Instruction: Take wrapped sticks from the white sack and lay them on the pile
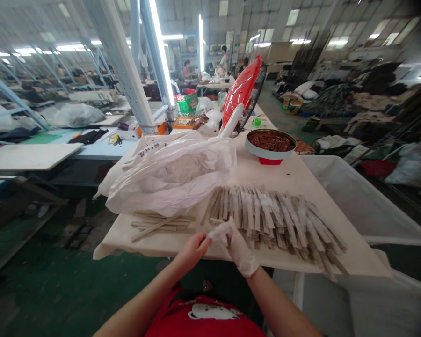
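My bare left hand (193, 248) pinches the end of a thin whitish piece (218, 232), which looks like film or a glove's fingers. My right hand (242, 252), in a white glove, has its fingers bent round the other end. The tip of a beige strip shows just above; whether a hand holds it cannot be made out. To the right lies a wide pile of flat beige fabric-like strips (266, 213), many with clear film on them. A smaller stack of bare strips (161, 224) lies left of my hands, beside a large white plastic bag (175, 173).
A round tin of brown pieces (271, 142) stands on a red base on the covered table (266, 175). Behind are a red-covered fan (242, 89) and a green bucket (185, 103). White bins (358, 201) flank the table's right side. Several people work far back.
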The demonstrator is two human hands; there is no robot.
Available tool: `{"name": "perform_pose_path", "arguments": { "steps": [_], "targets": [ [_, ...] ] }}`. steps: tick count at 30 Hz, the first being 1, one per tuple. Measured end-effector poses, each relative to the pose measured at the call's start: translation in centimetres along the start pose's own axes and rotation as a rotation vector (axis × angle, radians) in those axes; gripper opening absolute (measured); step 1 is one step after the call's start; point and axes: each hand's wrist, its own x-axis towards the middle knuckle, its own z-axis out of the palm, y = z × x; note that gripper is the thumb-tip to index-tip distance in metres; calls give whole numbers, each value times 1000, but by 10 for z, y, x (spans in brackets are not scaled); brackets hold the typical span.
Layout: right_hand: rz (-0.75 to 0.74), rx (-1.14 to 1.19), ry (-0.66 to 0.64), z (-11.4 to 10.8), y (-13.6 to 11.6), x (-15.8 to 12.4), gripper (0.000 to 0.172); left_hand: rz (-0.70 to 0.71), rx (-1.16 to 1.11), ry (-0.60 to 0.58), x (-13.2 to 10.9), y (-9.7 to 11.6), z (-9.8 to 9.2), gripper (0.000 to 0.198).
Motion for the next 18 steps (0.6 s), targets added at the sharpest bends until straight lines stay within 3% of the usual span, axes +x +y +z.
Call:
{"name": "perform_pose_path", "arguments": {
  "steps": [2, 4, 7, 10, 12, 15, 18],
  "targets": [
    [-65, -46, 117, -13, -7, 2, 54, -36, 79, -35, 1, 2, 0, 29],
    [-103, -127, 179, -19, -9, 3, 49, -42, 105, 6, 4, 7, 4, 28],
    [-61, -124, 213, -11, 6, 3, 51, 33, 47, 61, 15, 11, 19, 28],
    [21, -110, 196, -4, 28, 4, 54, 84, -32, 1, 27, -2, 30, 30],
    [69, -156, 182, -11, 33, 4, 55, -7, -45, -26, 38, -20, 29, 30],
    [42, -140, 302, -28, 26, 9, 59, -142, -36, 22, 68, -47, 20, 26],
    [-21, -174, 336, -28, 9, 20, 56, -162, -25, 91, 117, -55, 9, 24]
  ]
}}
